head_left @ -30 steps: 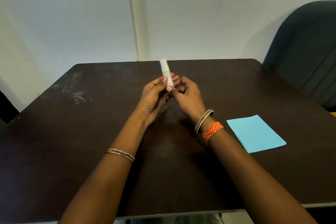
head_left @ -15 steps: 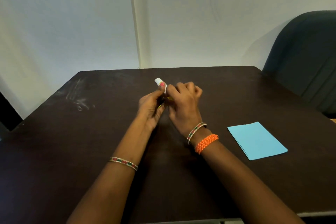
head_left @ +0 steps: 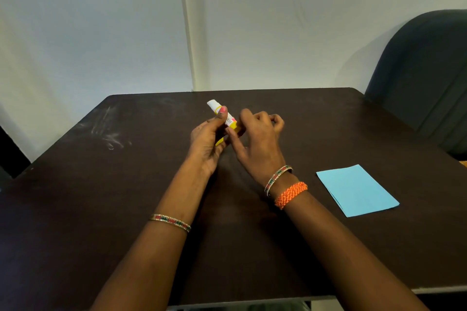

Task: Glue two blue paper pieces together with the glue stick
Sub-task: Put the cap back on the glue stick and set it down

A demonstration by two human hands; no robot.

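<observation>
A white and yellow glue stick [head_left: 222, 115] is held above the middle of the dark table [head_left: 101, 197], tilted with its white end up and to the left. My left hand [head_left: 208, 141] grips its body, thumb on top. The fingertips of my right hand [head_left: 257, 139] pinch its lower yellow end. Two blue paper pieces [head_left: 356, 190] lie stacked flat on the table to the right, a short way from my right wrist, with nothing touching them.
A dark padded chair [head_left: 424, 76] stands at the table's far right corner. A pale wall runs behind the table's far edge. White scuff marks [head_left: 108, 131] show on the table's left part.
The glue stick has tilted from nearly upright to leaning left. My right hand closed over it half a second ago and now shows more of the stick, pinching the yellow end.
</observation>
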